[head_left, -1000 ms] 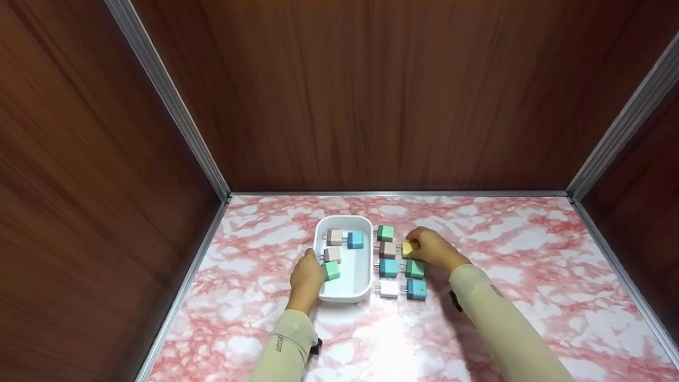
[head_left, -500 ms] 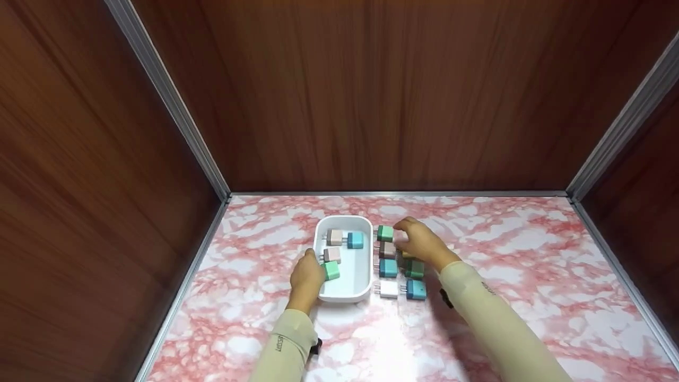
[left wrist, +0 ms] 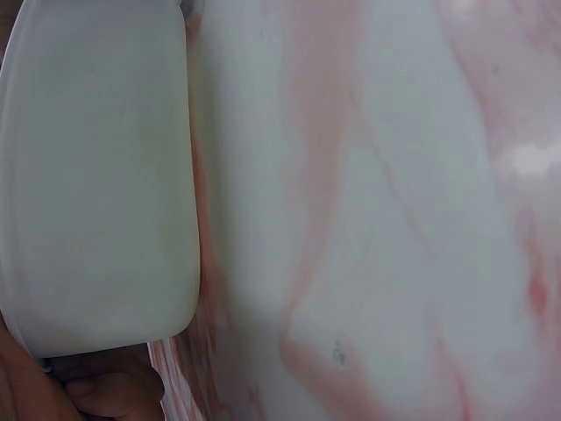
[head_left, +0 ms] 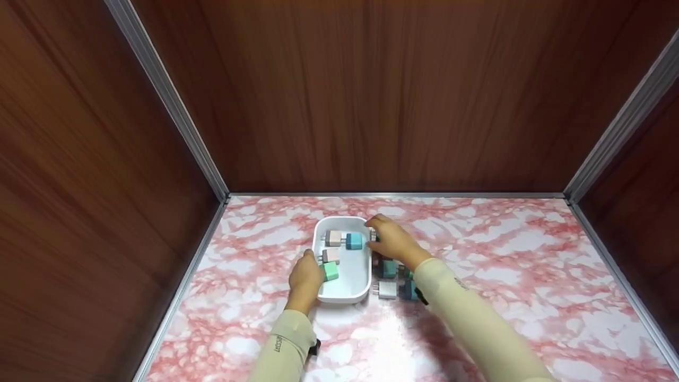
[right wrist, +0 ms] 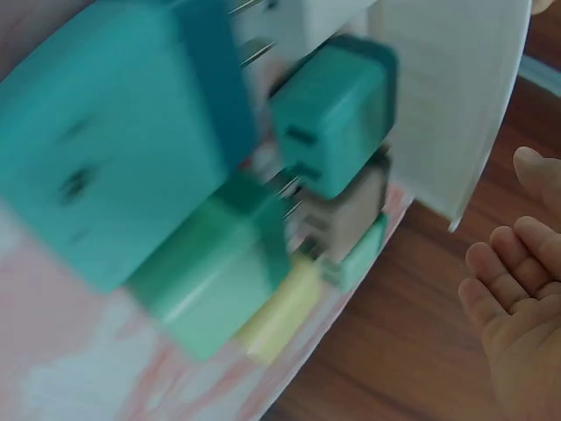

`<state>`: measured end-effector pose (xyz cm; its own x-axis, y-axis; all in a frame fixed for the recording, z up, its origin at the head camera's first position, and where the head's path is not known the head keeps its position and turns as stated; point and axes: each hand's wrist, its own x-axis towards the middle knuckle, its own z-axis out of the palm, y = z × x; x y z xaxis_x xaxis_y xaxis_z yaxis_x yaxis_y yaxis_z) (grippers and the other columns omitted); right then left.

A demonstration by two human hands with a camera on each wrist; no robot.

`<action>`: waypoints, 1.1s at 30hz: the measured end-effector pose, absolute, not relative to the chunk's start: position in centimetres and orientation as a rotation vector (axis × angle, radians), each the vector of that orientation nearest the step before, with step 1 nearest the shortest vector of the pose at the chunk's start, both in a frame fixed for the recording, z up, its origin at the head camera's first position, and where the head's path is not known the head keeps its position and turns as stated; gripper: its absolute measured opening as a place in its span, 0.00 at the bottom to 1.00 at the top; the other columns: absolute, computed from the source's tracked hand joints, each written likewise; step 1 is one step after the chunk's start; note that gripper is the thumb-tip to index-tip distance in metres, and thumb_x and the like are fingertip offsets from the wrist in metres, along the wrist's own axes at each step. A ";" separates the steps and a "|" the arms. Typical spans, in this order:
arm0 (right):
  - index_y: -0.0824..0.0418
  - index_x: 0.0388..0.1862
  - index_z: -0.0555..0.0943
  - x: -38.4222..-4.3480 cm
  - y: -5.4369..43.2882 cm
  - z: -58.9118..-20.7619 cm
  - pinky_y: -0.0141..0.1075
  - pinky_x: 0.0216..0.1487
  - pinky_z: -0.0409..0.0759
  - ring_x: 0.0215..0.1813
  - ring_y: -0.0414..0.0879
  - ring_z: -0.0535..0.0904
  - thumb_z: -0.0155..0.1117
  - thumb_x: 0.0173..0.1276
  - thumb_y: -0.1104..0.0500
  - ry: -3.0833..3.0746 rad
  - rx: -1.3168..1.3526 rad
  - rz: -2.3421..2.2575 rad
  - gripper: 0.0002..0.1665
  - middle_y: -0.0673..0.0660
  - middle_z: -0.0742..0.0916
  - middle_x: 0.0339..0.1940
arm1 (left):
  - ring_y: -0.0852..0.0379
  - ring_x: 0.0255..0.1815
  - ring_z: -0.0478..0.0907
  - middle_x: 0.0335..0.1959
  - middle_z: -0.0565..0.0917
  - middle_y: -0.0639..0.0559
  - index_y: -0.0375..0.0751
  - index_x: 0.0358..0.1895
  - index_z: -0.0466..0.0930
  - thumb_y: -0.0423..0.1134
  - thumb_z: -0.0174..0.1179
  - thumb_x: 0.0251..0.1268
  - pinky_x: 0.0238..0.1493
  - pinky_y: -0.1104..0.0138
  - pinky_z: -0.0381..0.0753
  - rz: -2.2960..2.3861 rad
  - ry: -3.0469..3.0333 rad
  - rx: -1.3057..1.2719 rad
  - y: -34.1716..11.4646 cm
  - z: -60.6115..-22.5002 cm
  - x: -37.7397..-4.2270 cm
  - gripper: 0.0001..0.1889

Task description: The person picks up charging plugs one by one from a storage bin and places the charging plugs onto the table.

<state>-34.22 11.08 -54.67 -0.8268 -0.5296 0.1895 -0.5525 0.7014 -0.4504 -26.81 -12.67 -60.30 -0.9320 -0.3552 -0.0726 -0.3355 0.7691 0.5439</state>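
My left hand grips the left side wall of a white tray; in the left wrist view its fingers curl against the tray's end. Inside lie a beige charger, a blue charger, a pink charger and a green charger. My right hand hovers at the tray's right rim, thumb and fingers apart. Nothing shows in that hand in the right wrist view. Under it, a yellow charger and a brown charger rest on the table.
Several chargers stand in two columns right of the tray, including a white one; my right hand and arm partly cover them. The pink-and-white marbled table meets a wooden back wall and side walls.
My right hand has moved left, from the yellow charger across the chargers to the tray's right rim. My left hand stays on the tray. The chargers in the tray keep their places.
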 end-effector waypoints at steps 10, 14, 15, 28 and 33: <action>0.67 0.66 0.77 -34.4 7.4 -55.8 0.45 0.68 0.75 0.65 0.55 0.78 0.75 0.64 0.60 -2.943 0.897 0.716 0.32 0.62 0.81 0.62 | 0.38 0.48 0.86 0.49 0.87 0.37 0.36 0.65 0.75 0.34 0.54 0.71 0.46 0.44 0.82 -0.891 -2.928 0.549 -12.8 -60.4 -26.7 0.21; 0.66 0.68 0.76 -34.6 6.4 -56.6 0.44 0.68 0.76 0.65 0.53 0.78 0.75 0.64 0.59 -3.011 0.858 0.626 0.34 0.60 0.79 0.65 | 0.38 0.48 0.86 0.48 0.87 0.37 0.35 0.64 0.75 0.33 0.55 0.70 0.45 0.45 0.83 -0.874 -2.930 0.540 -12.9 -60.4 -26.5 0.21; 0.66 0.68 0.76 -34.7 6.1 -56.7 0.44 0.68 0.75 0.65 0.53 0.78 0.75 0.63 0.59 -3.014 0.855 0.604 0.35 0.60 0.79 0.65 | 0.38 0.47 0.86 0.47 0.87 0.36 0.35 0.63 0.75 0.33 0.56 0.69 0.44 0.45 0.83 -0.868 -2.930 0.534 -13.0 -60.4 -26.5 0.20; 0.67 0.64 0.78 -35.0 4.5 -58.6 0.46 0.63 0.80 0.57 0.57 0.82 0.76 0.62 0.62 -2.891 0.877 0.447 0.31 0.63 0.80 0.58 | 0.38 0.47 0.86 0.47 0.87 0.38 0.37 0.60 0.77 0.34 0.54 0.69 0.46 0.44 0.81 -0.914 -2.903 0.542 -12.9 -60.3 -26.6 0.18; 0.66 0.67 0.77 -35.0 4.2 -58.5 0.49 0.64 0.78 0.60 0.57 0.81 0.70 0.68 0.62 -2.922 0.898 0.287 0.29 0.63 0.81 0.60 | 0.38 0.47 0.86 0.46 0.88 0.38 0.37 0.59 0.77 0.34 0.55 0.67 0.46 0.44 0.82 -0.905 -2.903 0.538 -12.9 -60.3 -26.7 0.18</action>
<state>-35.01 4.17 -58.47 -0.8265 -0.5495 0.1227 -0.5628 0.8116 -0.1565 -26.73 -12.91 -60.28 -0.9380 -0.3427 -0.0519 -0.3115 0.7678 0.5599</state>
